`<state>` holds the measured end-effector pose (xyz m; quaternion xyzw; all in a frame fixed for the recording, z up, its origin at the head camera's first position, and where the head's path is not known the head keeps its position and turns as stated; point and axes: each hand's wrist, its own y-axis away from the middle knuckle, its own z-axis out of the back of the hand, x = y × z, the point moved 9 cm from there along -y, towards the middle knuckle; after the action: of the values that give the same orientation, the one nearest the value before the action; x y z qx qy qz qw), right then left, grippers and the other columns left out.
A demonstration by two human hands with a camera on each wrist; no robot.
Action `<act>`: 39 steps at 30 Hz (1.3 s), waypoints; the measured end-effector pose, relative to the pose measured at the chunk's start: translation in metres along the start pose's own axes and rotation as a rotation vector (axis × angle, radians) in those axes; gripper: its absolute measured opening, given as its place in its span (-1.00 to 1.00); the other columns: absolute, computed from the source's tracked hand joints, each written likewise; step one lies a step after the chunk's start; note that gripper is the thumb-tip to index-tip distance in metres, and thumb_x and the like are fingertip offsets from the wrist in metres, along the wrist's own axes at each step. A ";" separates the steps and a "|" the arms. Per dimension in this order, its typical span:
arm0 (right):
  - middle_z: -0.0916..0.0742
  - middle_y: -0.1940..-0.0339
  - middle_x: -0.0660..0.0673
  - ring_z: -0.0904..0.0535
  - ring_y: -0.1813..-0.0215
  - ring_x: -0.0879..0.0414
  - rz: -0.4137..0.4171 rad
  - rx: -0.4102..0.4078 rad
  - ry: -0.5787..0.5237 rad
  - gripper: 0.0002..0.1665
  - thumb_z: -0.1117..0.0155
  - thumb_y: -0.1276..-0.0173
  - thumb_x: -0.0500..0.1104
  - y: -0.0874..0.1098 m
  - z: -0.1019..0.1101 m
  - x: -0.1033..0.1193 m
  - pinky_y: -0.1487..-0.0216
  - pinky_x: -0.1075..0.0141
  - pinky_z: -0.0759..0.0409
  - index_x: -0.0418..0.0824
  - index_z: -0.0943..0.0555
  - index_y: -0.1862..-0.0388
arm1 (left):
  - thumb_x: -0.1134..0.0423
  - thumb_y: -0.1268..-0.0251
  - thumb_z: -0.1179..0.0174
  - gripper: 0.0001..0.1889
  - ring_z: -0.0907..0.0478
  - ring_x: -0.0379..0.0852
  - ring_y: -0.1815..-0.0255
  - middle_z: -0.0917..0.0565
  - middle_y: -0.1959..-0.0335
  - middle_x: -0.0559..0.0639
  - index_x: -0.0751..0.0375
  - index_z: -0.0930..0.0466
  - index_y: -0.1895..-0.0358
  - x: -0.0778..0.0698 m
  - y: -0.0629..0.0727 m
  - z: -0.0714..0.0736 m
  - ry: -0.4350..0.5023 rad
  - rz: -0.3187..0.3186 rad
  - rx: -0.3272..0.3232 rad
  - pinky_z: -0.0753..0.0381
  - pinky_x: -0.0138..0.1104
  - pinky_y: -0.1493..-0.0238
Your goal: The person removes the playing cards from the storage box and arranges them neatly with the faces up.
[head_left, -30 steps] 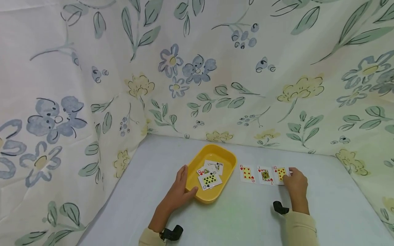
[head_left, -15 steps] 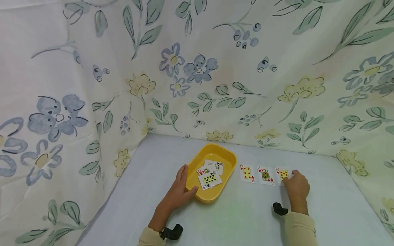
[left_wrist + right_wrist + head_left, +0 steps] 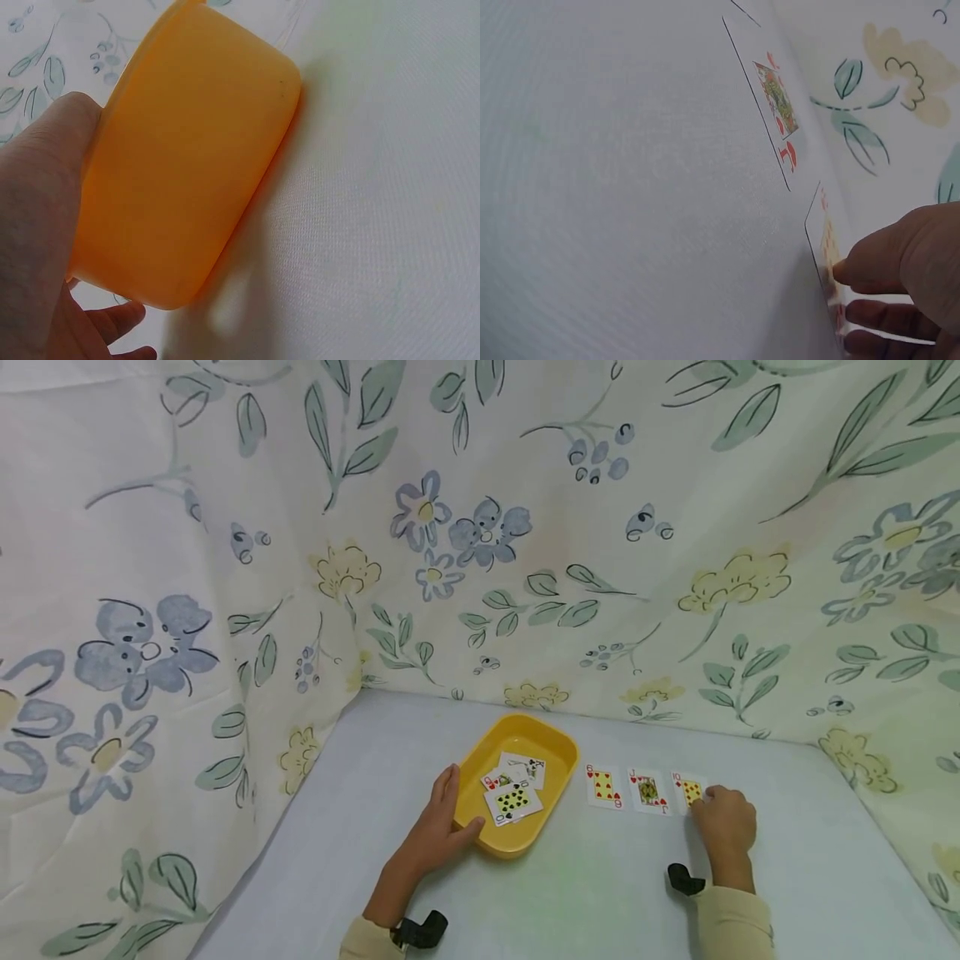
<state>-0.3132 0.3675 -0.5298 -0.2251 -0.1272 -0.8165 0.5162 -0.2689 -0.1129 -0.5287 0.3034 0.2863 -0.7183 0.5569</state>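
My left hand [image 3: 433, 835] holds the near-left corner of a yellow tray [image 3: 532, 737], its thumb over the rim and fingers along the side. Several playing cards lie overlapping inside, with a ten of spades [image 3: 513, 802] on top. To the right, three face-up cards form a row: a six of hearts [image 3: 604, 787], a jack of hearts [image 3: 648, 791] and a ten of diamonds [image 3: 686, 789]. The right hand [image 3: 727, 827] pinches the ten at its right side, covering part of it. In the right wrist view, the thumb [image 3: 877, 259] touches the card's face.
A white cloth [image 3: 592, 893] covers the table. Floral fabric [image 3: 480, 635] hangs behind it and along both sides. Each wrist wears a black camera mount, such as the right mount [image 3: 685, 878].
The right hand has moved slightly right, bringing the ten of diamonds away from the jack so a gap shows between them. The left hand and tray stay in place.
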 end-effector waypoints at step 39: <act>-0.72 -0.05 -0.36 -0.62 -0.10 -0.24 0.379 0.124 -0.421 -0.67 -0.28 -0.38 -0.31 0.034 -0.044 0.194 -0.16 -0.08 -0.60 -0.40 -0.67 -0.10 | -0.07 -0.42 -0.22 0.01 -0.08 0.15 -0.60 0.13 -0.68 0.11 0.22 0.22 -0.69 0.000 0.001 0.000 -0.002 -0.015 0.001 -0.20 0.09 -0.48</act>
<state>-0.3636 0.1806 -0.4717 -0.3773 -0.2371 -0.6315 0.6346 -0.2682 -0.1132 -0.5283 0.3009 0.2878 -0.7229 0.5514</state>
